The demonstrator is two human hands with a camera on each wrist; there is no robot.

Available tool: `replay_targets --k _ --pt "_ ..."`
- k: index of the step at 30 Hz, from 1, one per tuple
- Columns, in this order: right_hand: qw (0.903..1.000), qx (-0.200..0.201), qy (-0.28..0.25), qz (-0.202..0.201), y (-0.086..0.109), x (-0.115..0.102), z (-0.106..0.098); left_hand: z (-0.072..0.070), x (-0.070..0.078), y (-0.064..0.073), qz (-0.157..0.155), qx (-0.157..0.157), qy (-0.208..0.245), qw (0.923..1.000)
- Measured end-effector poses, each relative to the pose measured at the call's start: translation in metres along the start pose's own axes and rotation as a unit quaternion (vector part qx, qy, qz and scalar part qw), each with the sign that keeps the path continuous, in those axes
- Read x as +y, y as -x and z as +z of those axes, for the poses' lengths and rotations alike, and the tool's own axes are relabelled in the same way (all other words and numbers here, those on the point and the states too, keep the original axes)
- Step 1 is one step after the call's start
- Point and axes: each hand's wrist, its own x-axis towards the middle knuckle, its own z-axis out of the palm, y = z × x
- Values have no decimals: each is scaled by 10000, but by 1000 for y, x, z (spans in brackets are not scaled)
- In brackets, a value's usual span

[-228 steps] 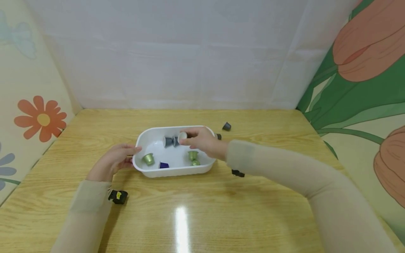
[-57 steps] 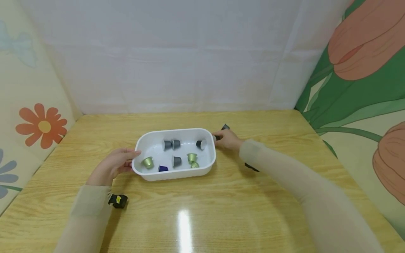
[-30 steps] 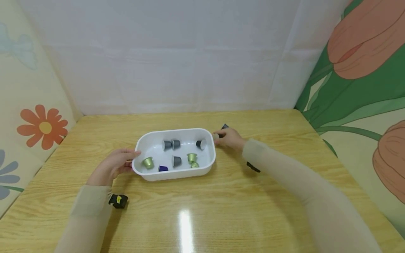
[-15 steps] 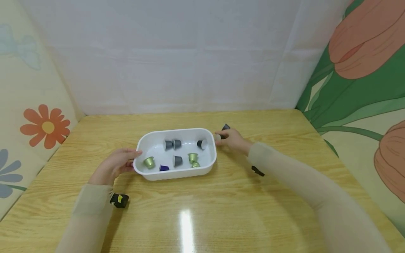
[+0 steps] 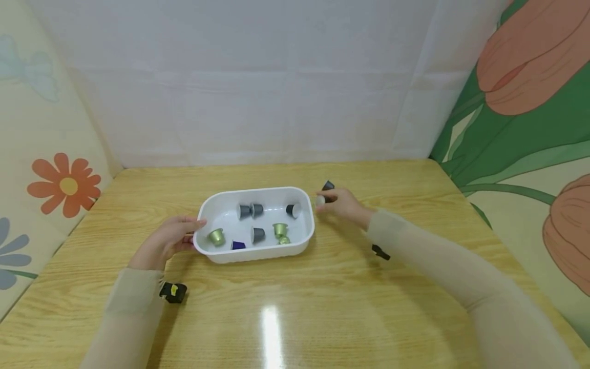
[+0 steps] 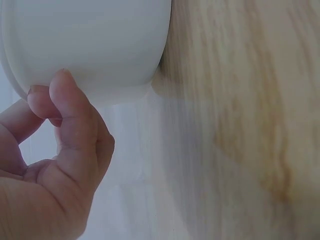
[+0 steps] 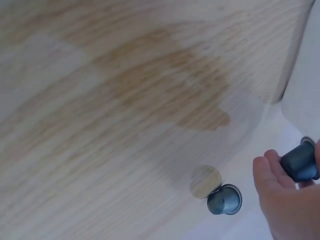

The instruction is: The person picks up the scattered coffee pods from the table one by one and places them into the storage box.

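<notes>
At the left end of the white tray (image 5: 258,254), my left hand (image 5: 168,238) holds the rim, thumb on top and fingers against the outer wall, as the left wrist view shows close up. Just off the tray's right end, my right hand (image 5: 345,205) pinches a dark coffee capsule (image 7: 298,162) whose pale lid faces the tray. A second dark capsule (image 5: 328,185) lies on the table behind that hand. Inside the tray are several capsules: grey ones (image 5: 258,235), a black one (image 5: 290,210), green ones (image 5: 216,237) and a purple one (image 5: 237,245).
The wooden table (image 5: 221,318) ends at a white cloth backdrop (image 5: 286,102). Flower-printed panels (image 5: 521,154) stand at both sides. A small black wrist camera (image 5: 174,292) is on the left wrist, and another (image 5: 380,251) on the right.
From over the tray with a capsule, my right hand has moved to its right side and now holds another. A grey and a black capsule now lie in the tray. The left hand stays on the rim.
</notes>
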Motion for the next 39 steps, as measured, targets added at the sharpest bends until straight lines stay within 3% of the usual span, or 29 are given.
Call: replay_targets --k 18,26,32,39 --pt "9978 159 -596 260 15 -23 -8 -3 -2 -1 16 -52 -21 10000" --pt "9941 344 -1024 -4 15 -33 -9 -1 -1 -2 47 -36 23 10000" --pt "9944 332 -992 -143 15 -42 -7 -1 -1 -1 2 -7 43 10000" --pt "9924 313 -1186 -108 14 -55 -3 -1 0 0 9 -9 36 10000"
